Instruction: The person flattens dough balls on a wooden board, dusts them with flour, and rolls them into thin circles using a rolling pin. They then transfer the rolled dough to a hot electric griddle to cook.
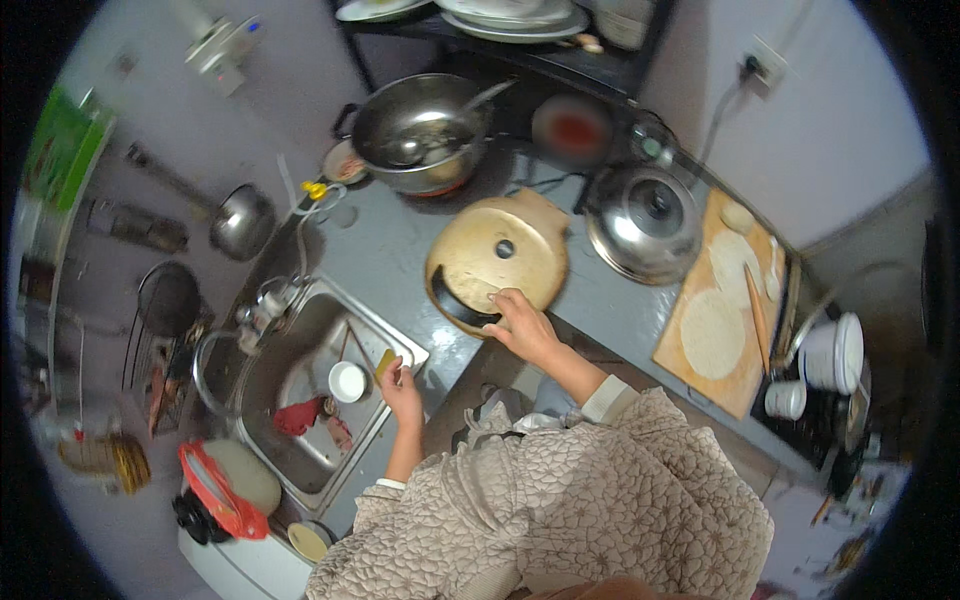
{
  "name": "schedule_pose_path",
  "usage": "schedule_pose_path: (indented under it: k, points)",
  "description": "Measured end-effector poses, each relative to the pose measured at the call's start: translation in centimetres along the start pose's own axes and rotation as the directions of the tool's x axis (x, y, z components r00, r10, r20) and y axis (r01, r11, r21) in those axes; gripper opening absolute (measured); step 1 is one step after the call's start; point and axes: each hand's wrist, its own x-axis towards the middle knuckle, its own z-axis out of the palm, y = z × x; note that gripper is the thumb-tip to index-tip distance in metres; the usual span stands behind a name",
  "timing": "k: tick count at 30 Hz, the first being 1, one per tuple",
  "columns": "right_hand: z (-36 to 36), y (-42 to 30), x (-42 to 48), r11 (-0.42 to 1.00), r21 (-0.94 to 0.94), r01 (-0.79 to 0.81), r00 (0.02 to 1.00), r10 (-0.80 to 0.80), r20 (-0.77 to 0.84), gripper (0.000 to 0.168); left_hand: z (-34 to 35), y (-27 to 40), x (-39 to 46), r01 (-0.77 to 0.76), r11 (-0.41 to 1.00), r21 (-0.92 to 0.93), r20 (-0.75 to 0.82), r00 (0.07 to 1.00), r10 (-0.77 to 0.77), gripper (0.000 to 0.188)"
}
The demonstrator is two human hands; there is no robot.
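A round, gold-coloured electric griddle (517, 225) sits on the grey counter with its lid down. At the lid's near side, my right hand (523, 324) has thumb and fingers around the right end of the curved black handle (450, 300). My left hand (403, 390) is over the right rim of the steel sink (330, 480). Its fingertips meet a small yellow-green flat piece (385, 361); whether they grip it is unclear. Inside the sink are a white bowl (348, 382), chopsticks (360, 343), a red cloth (298, 417) and a pinkish piece (340, 433).
Behind the griddle stands a steel pot (420, 169) with a ladle in it. A domed steel lid (643, 232) lies right of it. Farther right, a wooden board (694, 300) bears flat dough rounds (714, 334), a dough ball (737, 217) and a rolling pin (757, 319).
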Motion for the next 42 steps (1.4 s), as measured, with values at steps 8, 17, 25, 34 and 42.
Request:
schedule_pose_path:
  k: [8,17,25,34,42]
  points:
    - [-7.3,6.6,-12.2,0.862,0.225,-0.455,0.865,0.487,-0.118,0.04,10.7,7.3,-3.2,-0.324,0.943,-0.076,0.32,0.888,0.331,0.021]
    - [-11.8,19.7,-29.5,0.793,0.372,-0.483,0.59,0.608,-0.531,0.035,25.0,6.7,-14.7,-0.28,0.953,-0.111,0.698,0.66,0.276,0.025]
    - [-16.9,31.0,-39.4,0.683,0.504,-0.529,0.434,0.728,-0.531,0.028,38.1,4.2,-25.5,-0.249,0.964,0.089,0.809,0.584,0.075,0.028]
    - [-23.4,37.6,-35.9,0.6,0.437,-0.67,0.382,0.784,-0.489,0.024,44.1,5.9,-26.2,-0.517,0.811,0.274,0.76,0.633,0.147,0.03]
    - [-32.5,35.6,-33.3,0.667,0.424,-0.612,0.336,0.705,-0.624,0.02,45.5,4.7,-25.4,-0.602,0.782,0.158,0.809,0.534,0.247,0.029]
